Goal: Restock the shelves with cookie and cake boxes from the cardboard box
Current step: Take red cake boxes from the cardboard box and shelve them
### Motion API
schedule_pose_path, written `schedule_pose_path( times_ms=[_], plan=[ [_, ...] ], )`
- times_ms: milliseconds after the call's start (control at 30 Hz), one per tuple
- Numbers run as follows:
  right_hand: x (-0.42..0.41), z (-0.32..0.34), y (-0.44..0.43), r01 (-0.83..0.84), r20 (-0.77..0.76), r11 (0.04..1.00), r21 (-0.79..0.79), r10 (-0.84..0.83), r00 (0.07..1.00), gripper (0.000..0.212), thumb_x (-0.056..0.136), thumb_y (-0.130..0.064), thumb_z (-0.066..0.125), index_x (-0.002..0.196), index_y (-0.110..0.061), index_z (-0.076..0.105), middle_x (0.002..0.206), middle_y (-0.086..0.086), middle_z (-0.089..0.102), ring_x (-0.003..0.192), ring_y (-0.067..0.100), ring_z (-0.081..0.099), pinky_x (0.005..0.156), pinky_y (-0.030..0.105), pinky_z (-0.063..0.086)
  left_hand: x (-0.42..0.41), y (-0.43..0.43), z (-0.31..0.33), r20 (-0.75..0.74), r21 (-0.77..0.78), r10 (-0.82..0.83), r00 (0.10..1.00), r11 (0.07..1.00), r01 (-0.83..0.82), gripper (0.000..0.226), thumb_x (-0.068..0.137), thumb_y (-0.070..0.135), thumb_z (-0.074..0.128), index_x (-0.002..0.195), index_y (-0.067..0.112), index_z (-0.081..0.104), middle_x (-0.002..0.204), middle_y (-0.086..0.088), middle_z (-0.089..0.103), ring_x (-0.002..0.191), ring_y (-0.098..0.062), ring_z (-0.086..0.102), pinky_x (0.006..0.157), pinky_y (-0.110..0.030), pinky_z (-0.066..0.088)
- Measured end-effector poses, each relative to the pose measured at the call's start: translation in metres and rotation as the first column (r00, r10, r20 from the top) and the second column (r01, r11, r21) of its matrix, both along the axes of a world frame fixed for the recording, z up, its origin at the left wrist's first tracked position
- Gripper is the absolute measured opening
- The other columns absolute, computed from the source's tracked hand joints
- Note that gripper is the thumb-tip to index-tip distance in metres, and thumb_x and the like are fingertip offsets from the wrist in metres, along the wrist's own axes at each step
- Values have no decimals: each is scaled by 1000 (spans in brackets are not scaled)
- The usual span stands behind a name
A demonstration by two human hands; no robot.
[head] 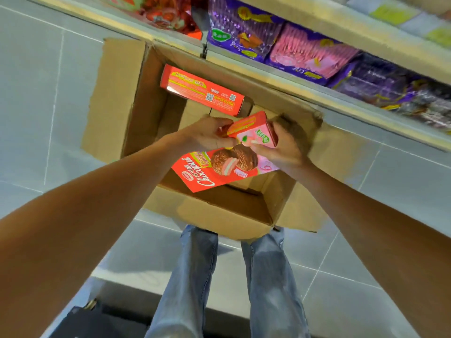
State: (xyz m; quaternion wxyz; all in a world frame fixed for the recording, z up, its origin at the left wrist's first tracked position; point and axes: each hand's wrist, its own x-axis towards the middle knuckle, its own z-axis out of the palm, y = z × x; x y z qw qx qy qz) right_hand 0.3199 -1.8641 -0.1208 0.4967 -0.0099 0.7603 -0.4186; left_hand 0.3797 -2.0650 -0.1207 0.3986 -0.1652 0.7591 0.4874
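Hands are sharing one job here. The left hand (207, 136) and right hand (286, 148) each pinch an end of a small pink-and-red box (253, 129), fingers curled round it, holding it just above the open cardboard box (146, 106). My guess is the two-handed hold is to turn it label-forward before it goes up.

Right under the hands a bigger chocolate pie box (219, 170) sits tilted. Can't tell if the right hand's lower fingers are carrying it too or if it's just resting in the carton. Another red box (202, 90) leans on its side against the far wall, probably because so little is left in there to prop it up.

The carton is parked on the floor tight against the shelf (366, 111), which is full of purple snack bags (244, 30), so it's a short lift.
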Motion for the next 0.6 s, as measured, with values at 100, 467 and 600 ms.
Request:
schedule_pose_path(
  times_ms=[100,467,600],
  plan=[
    [-10,47,4,-3,-55,999,39,5,998,31,78,-23,75,101,-28,55,88,-21,61,77,-12,58,68,6,41,-13,1,39,5,-10,-35,999,999,35,63,73,49,64,131,31,49,127,-6,55,124,-25,45,107,-42,38],
    [-57,275,-9,-68,-111,997,-24,65,992,58,74,-24,79,126,-21,53,109,-3,67,101,15,63,94,36,49,-54,-8,251,-146,-4,-141,979,990,141,74,62,37,83,123,18,47,117,1,64,108,-16,62,96,-38,49],
    [-74,362,-8,-2,113,994,-106,14,994,56,87,-15,63,138,-16,40,121,5,57,102,20,57,79,27,52,-64,4,346,-294,-544,-360,885,825,154,78,66,50,75,125,14,38,123,-8,49,117,-28,44,91,-42,42]
  ],
)
